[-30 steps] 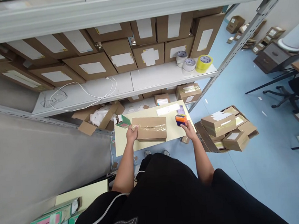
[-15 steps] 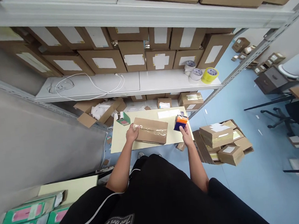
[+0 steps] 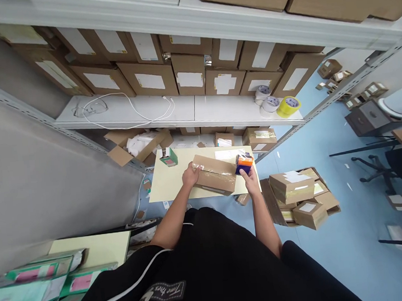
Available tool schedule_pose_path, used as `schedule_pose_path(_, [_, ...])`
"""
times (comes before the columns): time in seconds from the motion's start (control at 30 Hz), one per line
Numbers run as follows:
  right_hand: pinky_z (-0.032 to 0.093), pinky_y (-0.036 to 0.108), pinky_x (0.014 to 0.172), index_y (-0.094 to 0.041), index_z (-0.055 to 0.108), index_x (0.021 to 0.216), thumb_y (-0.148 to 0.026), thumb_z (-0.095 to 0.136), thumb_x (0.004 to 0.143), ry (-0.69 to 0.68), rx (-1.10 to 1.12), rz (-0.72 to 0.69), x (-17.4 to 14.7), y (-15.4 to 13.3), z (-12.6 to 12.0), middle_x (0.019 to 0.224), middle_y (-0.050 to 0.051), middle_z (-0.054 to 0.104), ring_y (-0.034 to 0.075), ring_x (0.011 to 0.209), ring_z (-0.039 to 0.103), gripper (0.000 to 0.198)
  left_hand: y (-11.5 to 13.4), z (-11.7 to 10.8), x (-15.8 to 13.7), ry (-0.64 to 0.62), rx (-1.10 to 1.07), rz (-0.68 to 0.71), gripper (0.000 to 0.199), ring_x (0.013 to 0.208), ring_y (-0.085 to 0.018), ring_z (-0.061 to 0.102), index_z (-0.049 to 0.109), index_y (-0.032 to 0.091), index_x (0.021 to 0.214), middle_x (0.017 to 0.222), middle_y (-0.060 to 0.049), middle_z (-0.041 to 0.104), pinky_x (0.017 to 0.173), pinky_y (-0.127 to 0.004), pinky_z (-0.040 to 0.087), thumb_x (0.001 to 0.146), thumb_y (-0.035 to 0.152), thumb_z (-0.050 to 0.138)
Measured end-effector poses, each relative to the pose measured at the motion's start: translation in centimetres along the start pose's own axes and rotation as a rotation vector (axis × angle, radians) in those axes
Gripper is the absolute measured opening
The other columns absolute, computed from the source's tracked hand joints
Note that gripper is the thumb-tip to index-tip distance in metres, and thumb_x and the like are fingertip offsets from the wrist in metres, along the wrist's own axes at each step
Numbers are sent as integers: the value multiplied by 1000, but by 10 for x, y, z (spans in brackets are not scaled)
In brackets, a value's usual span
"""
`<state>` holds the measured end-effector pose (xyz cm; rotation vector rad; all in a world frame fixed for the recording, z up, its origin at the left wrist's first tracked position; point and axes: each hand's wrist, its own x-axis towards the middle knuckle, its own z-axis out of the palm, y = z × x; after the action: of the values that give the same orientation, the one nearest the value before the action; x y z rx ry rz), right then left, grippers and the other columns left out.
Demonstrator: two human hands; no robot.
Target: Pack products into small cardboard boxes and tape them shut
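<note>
A brown cardboard box (image 3: 215,172) lies lengthwise on the pale yellow table (image 3: 165,185), shiny clear tape along its top seam. My left hand (image 3: 191,174) grips its left end, thumb on top; the other fingers are partly hidden. Beyond the box's right end, my right hand (image 3: 249,180) is closed around a dark-blue and orange tape dispenser (image 3: 244,164), held close to that end. Whether the dispenser touches the box, I cannot tell. At the table's left back stands a small green box (image 3: 168,157). White paper (image 3: 226,154) lies behind the cardboard box.
Above the table's back, a shelf (image 3: 214,104) carries tape rolls (image 3: 288,106), a white cable (image 3: 139,120) and rows of labelled cartons (image 3: 190,75). A large carton of packed boxes (image 3: 292,187) sits on the floor at right. Green packages (image 3: 34,289) are stacked lower left.
My left hand and the cardboard box have shifted right, bringing the box's right end near the tape dispenser. My right hand stays almost in place, and the view has tilted slightly.
</note>
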<state>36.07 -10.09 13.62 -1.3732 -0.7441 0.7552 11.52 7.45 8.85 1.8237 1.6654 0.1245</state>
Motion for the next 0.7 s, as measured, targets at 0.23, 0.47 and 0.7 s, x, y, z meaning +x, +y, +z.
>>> schedule_pose_path(0.23, [47, 50, 116, -26, 61, 138, -51, 77, 86, 6, 21, 47, -11, -3, -12, 140, 9, 68, 30, 131, 62, 60, -1, 4, -2, 59, 1, -17, 68, 115, -37, 71, 43, 20, 155, 124, -18, 75, 90, -42, 52, 101, 60, 46])
schedule_pose_path(0.47, [47, 50, 116, -26, 63, 136, -51, 79, 85, -33, 16, 46, -7, -5, -7, 140, 9, 69, 30, 129, 64, 59, 16, 5, 10, 29, 35, -11, 63, 116, -35, 71, 45, 23, 154, 125, -17, 75, 93, -41, 51, 101, 57, 48])
schedule_pose_path(0.7, [47, 49, 115, -26, 63, 138, -53, 79, 85, -85, -3, 34, 0, -9, -6, 138, 9, 70, 30, 128, 64, 62, -29, -14, -4, 54, 26, -79, 65, 116, -36, 71, 44, 21, 155, 124, -18, 75, 93, -42, 52, 100, 56, 50])
